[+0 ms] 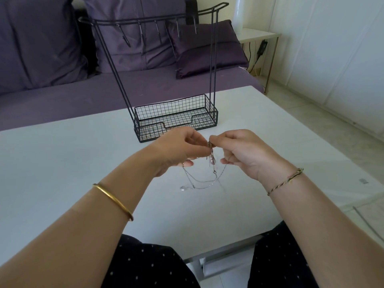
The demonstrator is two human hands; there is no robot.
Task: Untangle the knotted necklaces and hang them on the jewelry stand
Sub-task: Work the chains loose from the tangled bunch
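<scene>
L hand (178, 148) & R hand (239, 151) were held up over the white surface (83, 154), near side of the jewelry stand (212, 59). Both sets of fingers (196, 136) were curled, each pinching the top of the tangled necklaces (204, 179) at one knot, so the fingertips of the 2 hands almost met. Thin silver chains hung betw. the hands in loose loops, w/ a pale pendant (213, 161) just under the knot. The lowest loop sat near or on the surface, couldn't tell which. The stand, black wire, stood upright on the far part of the surface, w/ a mesh basket (174, 107) at its base & hooks (158, 32) along the top bar. Gold bangle (113, 199) on L wrist, twisted bracelet (284, 181) on R. Purple sofa (62, 94) w/ cushions (207, 48) lay beyond.
</scene>
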